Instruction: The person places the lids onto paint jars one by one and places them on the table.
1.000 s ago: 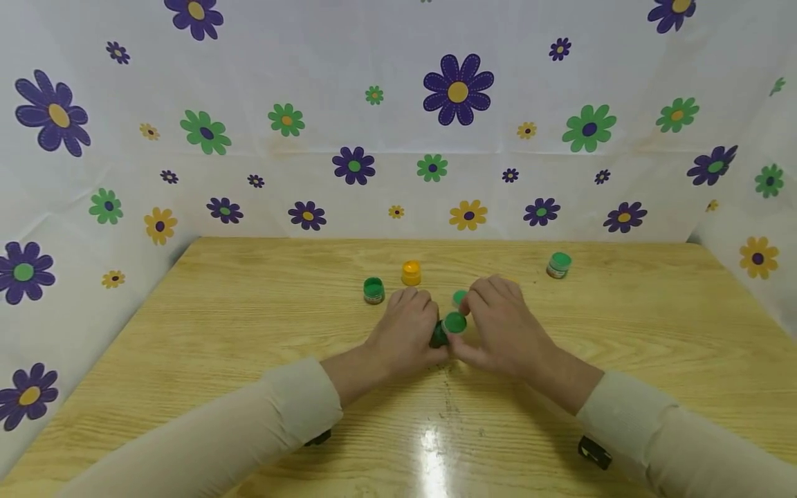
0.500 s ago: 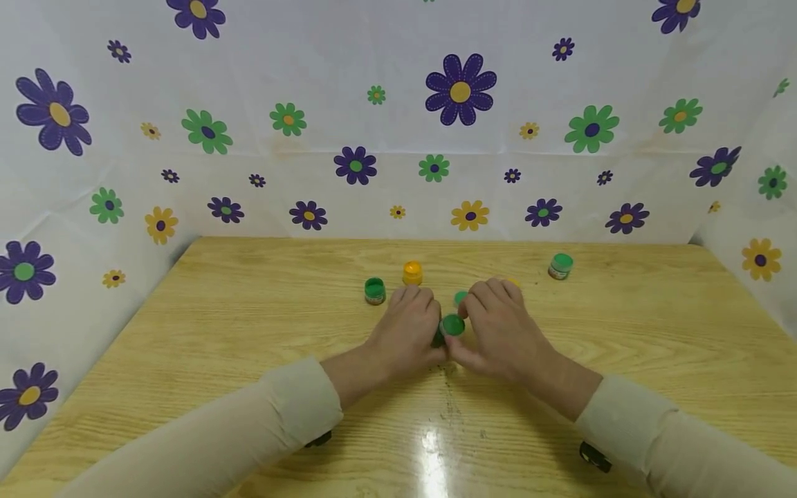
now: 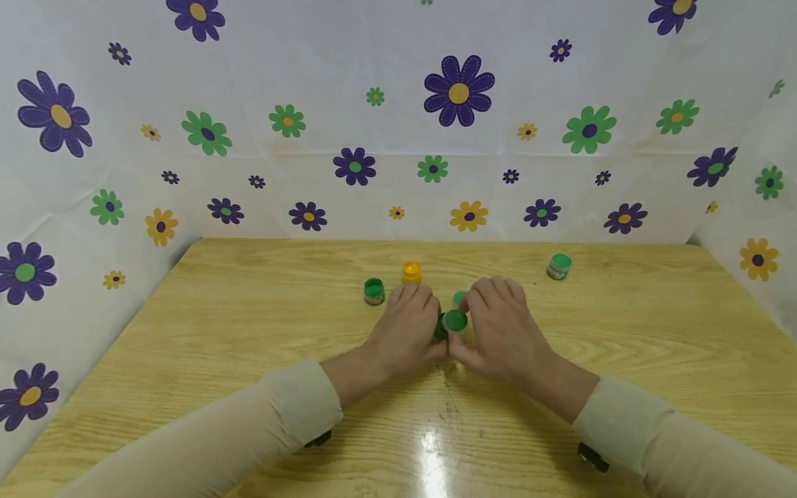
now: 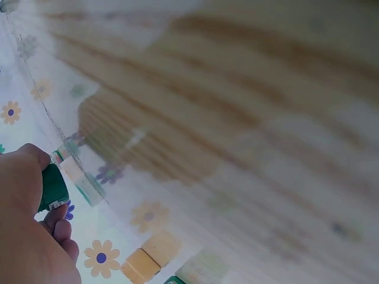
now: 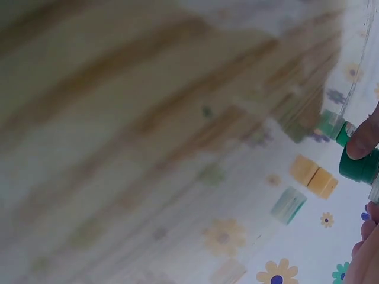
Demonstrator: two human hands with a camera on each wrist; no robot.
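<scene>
Green jar (image 3: 455,320) sits between your two hands, over the middle of the table (image 3: 249,325), its round green face turned up towards the head camera. Nearest you, your pale sleeves (image 3: 212,429) come in from the table's near side, a small black device (image 3: 593,456) showing under the right cuff. Your left hand (image 3: 405,328) is curled round a dark green piece (image 3: 440,328), thumb above and fingers below; the left wrist view shows a patch of pale print on it. Your right hand (image 3: 501,328) pinches the green jar, thumb against its side. You cannot tell from these views whether the jar and the dark green piece belong together, as fingers cover much of both.

Just beyond them is a mint disc (image 3: 459,297), partly hidden by your right hand. Past your left knuckles stands a second green jar (image 3: 374,291); a little farther and to its right is a yellow jar (image 3: 411,272), its lower part close behind that hand. Near the table's far edge, towards the far right corner but well short of it, stands a mint-topped jar (image 3: 559,266). Behind that edge hangs a white flowered cloth (image 3: 361,62).
</scene>
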